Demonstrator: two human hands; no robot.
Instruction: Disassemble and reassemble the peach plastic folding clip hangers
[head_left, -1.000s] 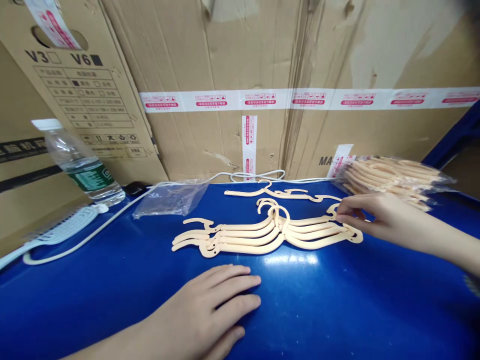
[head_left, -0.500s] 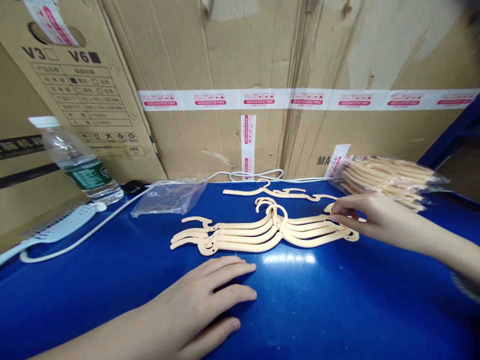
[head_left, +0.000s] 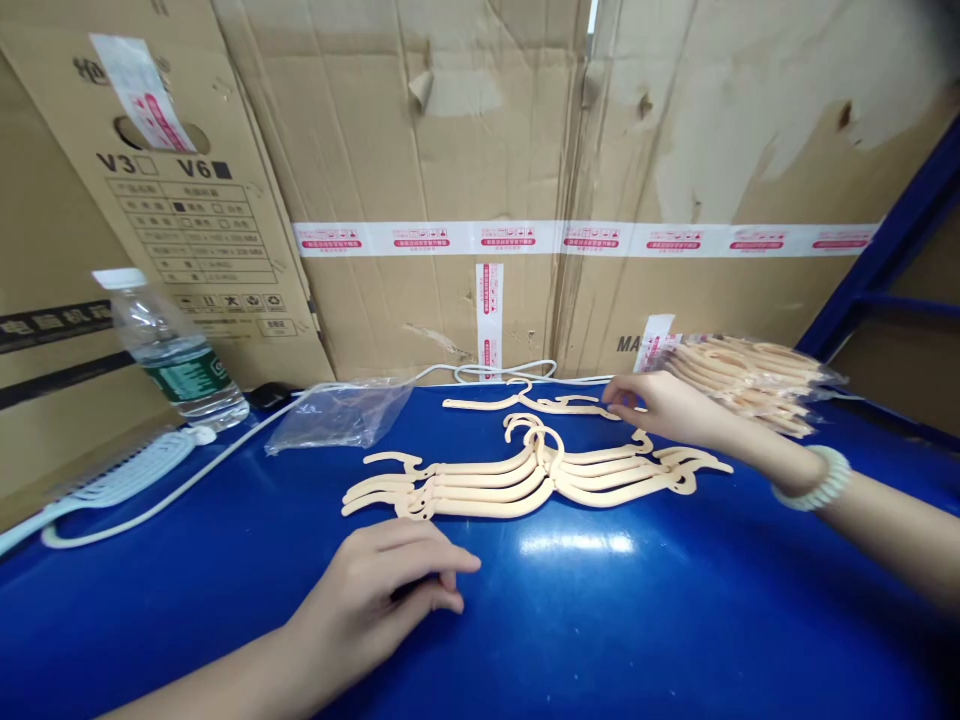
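Observation:
Several peach-coloured plastic folding hangers [head_left: 487,493] lie overlapped in a row on the blue table, their hooks bunched at the middle. Behind them lies a single folding hanger [head_left: 484,404] of the same kind. My right hand [head_left: 660,405] reaches over to its right end, thumb and fingers pinched on it and partly covering that end. In front of the row, at its left, my left hand [head_left: 401,585] rests near the table with bent fingers. Its thumb and forefinger are apart, and nothing is held there.
Bagged hangers [head_left: 739,375] are piled at the back right. An empty clear bag [head_left: 334,418], a water bottle [head_left: 176,350], a pale blue hairbrush [head_left: 142,470] and a white cable [head_left: 195,485] occupy the left side. Cardboard boxes [head_left: 420,310] wall off the back.
My right hand has moved left and back from the row's right end to the single hanger. My left hand's spread fingers have curled in. The view has tilted up slightly.

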